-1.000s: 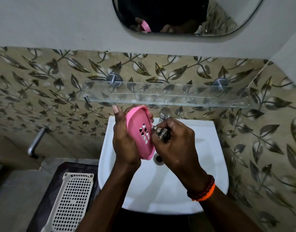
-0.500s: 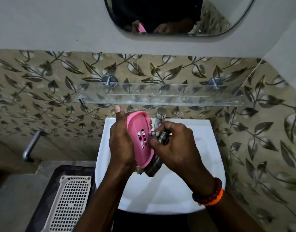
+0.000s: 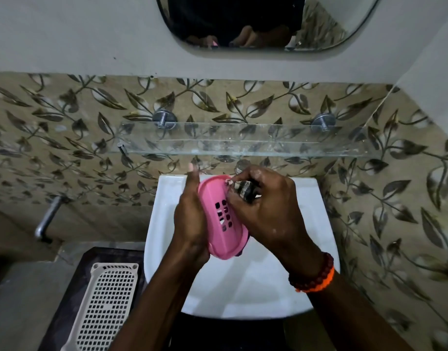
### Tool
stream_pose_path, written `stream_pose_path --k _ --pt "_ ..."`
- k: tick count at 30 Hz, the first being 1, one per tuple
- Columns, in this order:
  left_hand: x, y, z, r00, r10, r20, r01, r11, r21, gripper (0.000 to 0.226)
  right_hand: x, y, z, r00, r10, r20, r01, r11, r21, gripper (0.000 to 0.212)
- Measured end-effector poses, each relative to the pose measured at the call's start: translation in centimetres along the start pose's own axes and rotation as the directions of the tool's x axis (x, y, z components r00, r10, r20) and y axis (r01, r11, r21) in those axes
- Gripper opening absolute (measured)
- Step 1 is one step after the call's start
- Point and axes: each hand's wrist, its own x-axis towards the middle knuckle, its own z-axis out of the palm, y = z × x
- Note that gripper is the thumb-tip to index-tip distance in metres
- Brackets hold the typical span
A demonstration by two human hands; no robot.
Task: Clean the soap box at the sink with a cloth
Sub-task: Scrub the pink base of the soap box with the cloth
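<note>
The soap box (image 3: 223, 219) is a pink plastic oval with a raised rim and a cluster of small rectangular drain holes in its middle; it is held tilted on edge above the white sink (image 3: 243, 287), its holed face turned toward the right. The left hand (image 3: 190, 219) grips it from the left side, palm against its back, thumb pointing up past the top rim. The right hand (image 3: 266, 211) is curled around a bunched cloth (image 3: 244, 190) with a dark and pale pattern, pressing it against the upper part of the box near the rim. A red bead bracelet with an orange band (image 3: 314, 277) circles the right wrist. Above the sink a glass shelf (image 3: 243, 143) on two metal pegs crosses the leaf-patterned tiles, with a mirror (image 3: 243, 21) higher up. At lower left lies a pale perforated tray (image 3: 104, 307), and a metal pipe (image 3: 47, 219) sticks out of the wall.
</note>
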Motion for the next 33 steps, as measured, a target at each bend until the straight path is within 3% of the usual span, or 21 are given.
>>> stream_pose_path --k 4,8,13,18,21,23,25,28,33 --pt "1.5 1.4 -1.1 1.0 0.015 -0.026 -0.018 0.992 -0.126 0.081 -3.4 -0.8 -0.3 0.976 0.048 0.213 -0.073 0.991 0.111 0.007" --pt "1.5 1.7 -1.5 0.998 -0.043 0.043 0.051 0.975 -0.215 0.08 -5.8 -1.0 -1.1 0.934 -0.094 0.346 0.04 0.986 0.159 0.02" --pt "1.2 0.4 -0.6 0.98 -0.118 0.158 0.154 0.958 -0.243 0.072 -2.8 -1.3 -0.3 0.927 -0.27 0.26 0.276 0.961 0.011 0.023" --pt "0.7 -1.0 -0.7 0.966 -0.117 0.229 0.174 0.953 -0.249 0.068 -0.3 -1.0 0.4 0.993 -0.09 0.079 0.101 0.985 -0.138 0.023" --pt "1.2 -1.0 -1.1 0.961 -0.103 0.258 0.175 0.945 -0.276 0.067 -1.1 -1.8 0.9 0.998 -0.06 0.023 0.062 0.992 -0.106 0.024" --pt "1.5 -0.7 -1.6 0.959 -0.079 0.273 0.164 0.939 -0.302 0.066 -2.2 -2.6 0.9 0.997 -0.056 0.058 0.056 0.998 -0.006 0.025" --pt "1.7 -0.7 -2.0 0.958 -0.115 0.261 0.191 0.938 -0.288 0.069 -3.9 -2.9 0.8 0.975 -0.092 0.202 0.078 0.994 0.074 0.023" --pt "2.2 -0.6 -2.3 0.968 -0.115 0.222 0.17 0.954 -0.246 0.071 -6.3 -2.2 0.0 0.932 -0.099 0.348 0.078 0.994 0.074 0.023" --pt "2.1 -0.8 -1.5 0.947 -0.169 0.275 0.253 0.918 -0.306 0.07 -5.5 -1.0 -0.5 0.968 -0.168 0.184 0.185 0.98 -0.077 0.036"
